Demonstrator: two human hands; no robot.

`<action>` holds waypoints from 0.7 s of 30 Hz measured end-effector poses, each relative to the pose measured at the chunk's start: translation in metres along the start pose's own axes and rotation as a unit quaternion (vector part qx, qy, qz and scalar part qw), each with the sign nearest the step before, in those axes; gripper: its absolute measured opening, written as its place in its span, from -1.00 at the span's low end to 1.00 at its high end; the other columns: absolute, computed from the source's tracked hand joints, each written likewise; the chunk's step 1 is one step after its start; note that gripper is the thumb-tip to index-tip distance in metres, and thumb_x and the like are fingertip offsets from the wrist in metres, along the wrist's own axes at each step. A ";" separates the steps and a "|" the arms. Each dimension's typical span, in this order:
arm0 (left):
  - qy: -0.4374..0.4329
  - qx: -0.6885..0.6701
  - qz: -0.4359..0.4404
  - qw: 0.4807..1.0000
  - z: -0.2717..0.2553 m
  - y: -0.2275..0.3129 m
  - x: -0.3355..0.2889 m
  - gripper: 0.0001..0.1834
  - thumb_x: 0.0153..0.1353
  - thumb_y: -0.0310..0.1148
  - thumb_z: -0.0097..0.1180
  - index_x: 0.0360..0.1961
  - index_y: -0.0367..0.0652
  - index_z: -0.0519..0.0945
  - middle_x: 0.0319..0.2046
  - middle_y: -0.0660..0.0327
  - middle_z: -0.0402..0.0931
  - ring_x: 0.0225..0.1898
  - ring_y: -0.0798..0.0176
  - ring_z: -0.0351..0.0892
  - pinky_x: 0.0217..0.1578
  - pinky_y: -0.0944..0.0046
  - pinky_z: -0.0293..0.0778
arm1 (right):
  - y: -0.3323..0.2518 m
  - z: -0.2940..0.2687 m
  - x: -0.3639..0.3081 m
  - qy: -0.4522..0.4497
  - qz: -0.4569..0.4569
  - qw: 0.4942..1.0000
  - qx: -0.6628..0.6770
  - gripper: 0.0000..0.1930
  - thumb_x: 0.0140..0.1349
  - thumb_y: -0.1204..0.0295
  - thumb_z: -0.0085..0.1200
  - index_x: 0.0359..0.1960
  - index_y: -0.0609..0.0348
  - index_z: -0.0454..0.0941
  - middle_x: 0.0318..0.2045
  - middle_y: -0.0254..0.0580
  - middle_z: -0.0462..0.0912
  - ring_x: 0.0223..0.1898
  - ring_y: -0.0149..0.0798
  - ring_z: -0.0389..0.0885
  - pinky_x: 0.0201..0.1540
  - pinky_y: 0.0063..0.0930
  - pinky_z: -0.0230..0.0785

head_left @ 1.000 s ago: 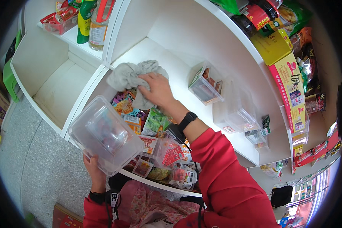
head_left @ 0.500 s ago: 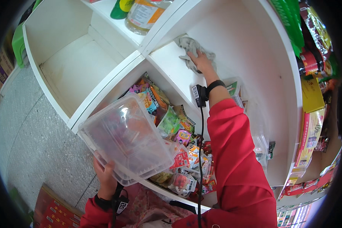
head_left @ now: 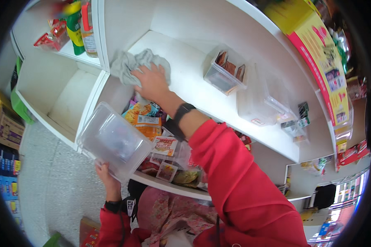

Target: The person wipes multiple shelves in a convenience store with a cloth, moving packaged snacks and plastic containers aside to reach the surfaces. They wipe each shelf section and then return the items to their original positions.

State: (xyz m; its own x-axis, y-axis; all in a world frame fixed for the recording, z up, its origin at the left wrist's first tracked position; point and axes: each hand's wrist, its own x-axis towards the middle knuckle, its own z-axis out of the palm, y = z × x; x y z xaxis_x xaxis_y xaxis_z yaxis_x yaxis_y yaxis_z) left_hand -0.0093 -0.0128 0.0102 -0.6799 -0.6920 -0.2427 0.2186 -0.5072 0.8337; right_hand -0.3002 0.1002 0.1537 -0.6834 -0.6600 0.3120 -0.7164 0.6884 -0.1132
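Across the upper middle of the view, a white shelving unit [head_left: 193, 68] forms the largest feature, its compartments divided by uprights and its edges bowed by the lens. Beneath it, at left, lies a speckled grey floor [head_left: 57, 177]. A red sleeve [head_left: 243, 177] covers the right arm, which extends upward from the lower edge, partly hiding the lower compartment. Left of this arm, a clear plastic tub [head_left: 115, 144] is tilted before the lower compartment, its interior showing no contents. Farther right, a clear container [head_left: 255, 96] stands on the shelf. At the shelf's left end, near the upright, a crumpled grey cloth [head_left: 123, 71] lies over the front edge, one fold hanging above the snack packets. A smaller clear box [head_left: 221, 80], holding brown items, stands between cloth and container, well apart from the cloth. The right hand [head_left: 152, 84] lies on the cloth with its fingers spread; whether they clench the fabric cannot be told. The left hand [head_left: 107, 176] grasps the tub by its lower edge. Smallest are the colourful snack packets [head_left: 148, 125], heaped below the shelf, and a black wristband [head_left: 183, 112] on the right wrist.
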 end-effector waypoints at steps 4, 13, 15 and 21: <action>0.010 0.023 0.034 0.999 0.013 0.010 -0.007 -0.52 0.02 -0.36 0.00 0.01 -0.27 0.35 -0.16 0.16 0.42 -0.13 0.23 0.42 -0.08 0.24 0.34 | 0.032 -0.017 -0.070 0.020 0.002 0.997 -0.078 -0.43 -0.01 0.24 0.21 0.12 -0.27 0.38 0.12 -0.22 0.39 0.19 0.09 0.27 0.22 0.11 -0.01; -0.099 -0.010 0.017 0.995 0.112 0.086 -0.036 -0.68 0.12 -0.37 -0.02 -0.10 -0.26 0.46 -0.25 0.19 0.50 -0.25 0.26 0.53 -0.19 0.22 0.50 | 0.107 -0.110 -0.244 -0.037 0.049 0.995 -0.080 -0.40 -0.07 0.34 0.22 0.10 -0.26 0.39 0.12 -0.24 0.38 0.20 0.11 0.22 0.24 0.07 -0.01; -0.162 0.002 -0.033 0.986 0.150 0.107 -0.022 -0.70 0.16 -0.33 -0.01 -0.12 -0.27 0.47 -0.27 0.17 0.52 -0.29 0.25 0.56 -0.22 0.20 0.53 | 0.116 -0.117 -0.256 -0.043 0.037 0.996 -0.072 -0.42 -0.09 0.35 0.23 0.08 -0.24 0.41 0.11 -0.24 0.38 0.19 0.09 0.22 0.23 0.05 0.01; -0.244 0.154 -0.101 0.952 0.265 0.142 0.064 -0.54 0.16 -0.16 0.08 -0.07 -0.34 0.46 -0.24 0.08 0.54 -0.25 0.19 0.56 -0.22 0.23 0.52 | 0.128 -0.114 -0.262 -0.022 0.029 0.998 -0.052 -0.44 -0.15 0.33 0.26 0.01 -0.23 0.47 0.08 -0.29 0.41 0.14 0.07 0.26 0.20 0.00 0.05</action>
State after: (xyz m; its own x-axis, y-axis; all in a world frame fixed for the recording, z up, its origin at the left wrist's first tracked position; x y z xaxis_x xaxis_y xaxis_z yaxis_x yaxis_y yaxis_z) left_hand -0.2071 0.0072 0.2441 -0.9471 -0.2372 -0.2164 -0.1154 -0.3773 0.9189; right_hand -0.1967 0.3954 0.1655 -0.7298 -0.6297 0.2663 -0.6594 0.7512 -0.0306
